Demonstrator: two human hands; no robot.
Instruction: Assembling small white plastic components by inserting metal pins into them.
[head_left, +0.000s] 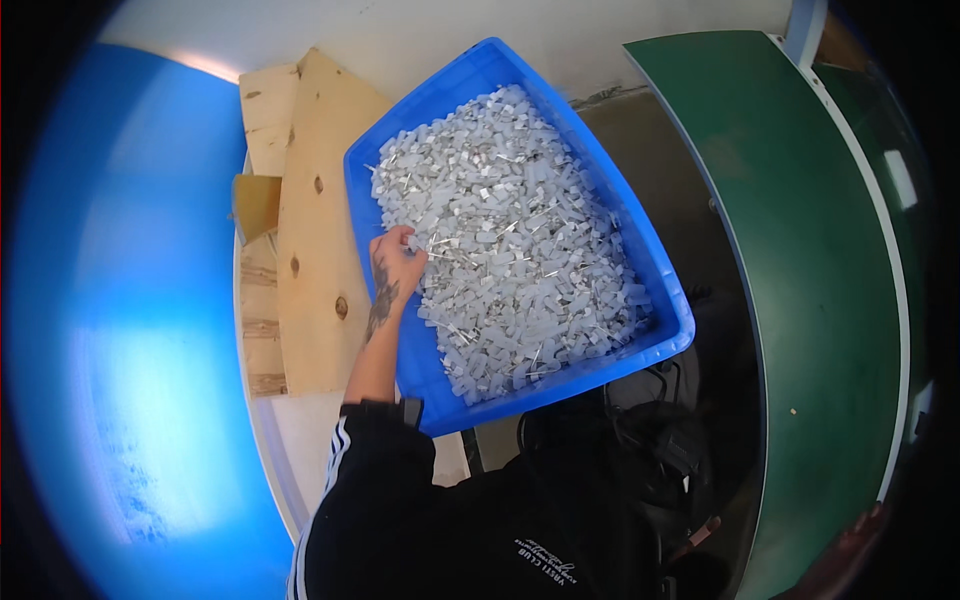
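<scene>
A blue plastic tub (540,400) stands in front of me, filled with a heap of small white and translucent plastic pieces (520,230), several with thin metal pins or strips. My left hand (397,260) reaches over its left wall to the heap's left edge. The fingers are curled together with the thumb, and a small white piece (413,243) shows between them. A black sleeve with white stripes covers the forearm below the tattooed wrist. I cannot make out my right hand.
Left of the tub lean plywood boards (318,230), beside a large bright blue panel (150,300). To the right runs a green tabletop (810,280) with a pale edge. Dark cables and a bag-like object (680,440) lie below the tub. A dim reddish-brown shape (845,550), unclear, shows at lower right.
</scene>
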